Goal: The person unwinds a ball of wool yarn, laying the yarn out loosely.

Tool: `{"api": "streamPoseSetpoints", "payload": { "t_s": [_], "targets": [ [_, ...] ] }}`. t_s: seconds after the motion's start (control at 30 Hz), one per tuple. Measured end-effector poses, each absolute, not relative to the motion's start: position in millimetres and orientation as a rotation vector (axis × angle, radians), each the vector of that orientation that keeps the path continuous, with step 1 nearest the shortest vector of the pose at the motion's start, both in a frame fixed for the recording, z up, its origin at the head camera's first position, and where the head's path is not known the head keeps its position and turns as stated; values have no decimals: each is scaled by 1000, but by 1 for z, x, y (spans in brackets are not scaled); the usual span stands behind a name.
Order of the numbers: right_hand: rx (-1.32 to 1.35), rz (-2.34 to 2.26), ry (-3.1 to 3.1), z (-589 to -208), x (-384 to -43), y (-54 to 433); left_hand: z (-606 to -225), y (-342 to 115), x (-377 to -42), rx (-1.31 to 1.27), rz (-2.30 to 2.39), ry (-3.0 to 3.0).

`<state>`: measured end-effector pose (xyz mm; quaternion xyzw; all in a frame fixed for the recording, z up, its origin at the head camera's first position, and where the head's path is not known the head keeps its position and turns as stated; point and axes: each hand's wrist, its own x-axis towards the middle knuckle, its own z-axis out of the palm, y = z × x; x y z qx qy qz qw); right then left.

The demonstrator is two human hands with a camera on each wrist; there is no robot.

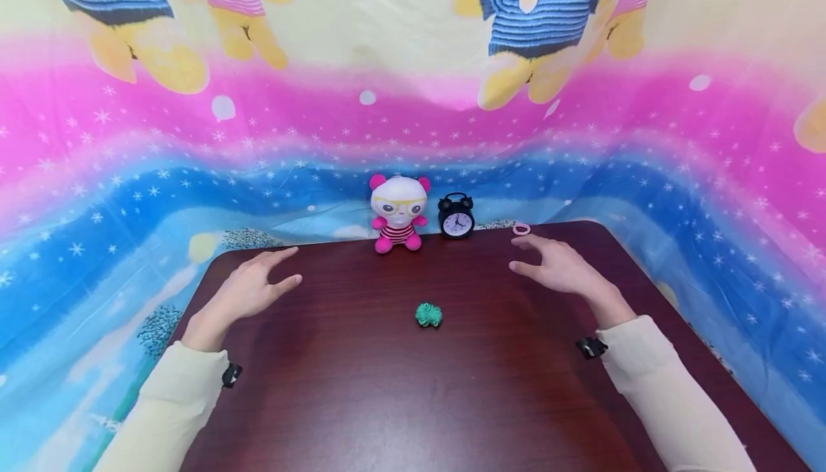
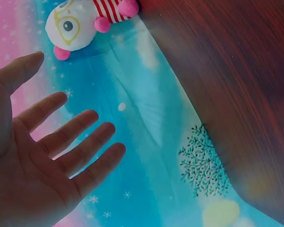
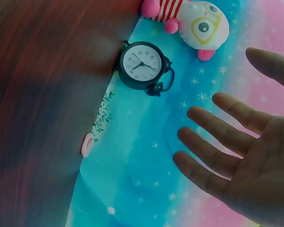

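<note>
Both hands hover over the table with nothing held. My left hand (image 1: 248, 287) is over the left side, fingers spread and extended; the left wrist view shows its bare palm (image 2: 33, 175). On the other side, my right hand (image 1: 560, 265) has its fingers apart, pointing inward, close in front of a small pink ring (image 1: 521, 229) at the back edge. Between the hands, nearer the front, lies a green bundle of looped cord or yarn (image 1: 429, 315). A pink and white panda plush (image 1: 399, 214) sits at the back edge, beside a black twin-bell alarm clock (image 1: 456, 216).
The dark reddish-brown table (image 1: 387, 386) has rounded back corners. A printed cloth (image 1: 335, 128) with bears and snowflakes hangs behind it and along both sides. Each sleeve cuff has a small black device (image 1: 591, 347) on its inner side.
</note>
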<state>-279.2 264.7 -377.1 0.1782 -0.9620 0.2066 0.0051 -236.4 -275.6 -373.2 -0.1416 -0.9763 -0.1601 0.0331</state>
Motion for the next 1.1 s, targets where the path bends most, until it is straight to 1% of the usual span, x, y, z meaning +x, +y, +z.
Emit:
{"api": "streamPoseSetpoints", "payload": {
  "t_s": [0.27,1.1],
  "targets": [
    [585,788,-2976,-386,-279,257,-376,-267,-238,-462,-586,-2965],
    [621,933,-3007,-411,-274,232,-391,-227,-244,-591,-863,-2894]
  ]
}}
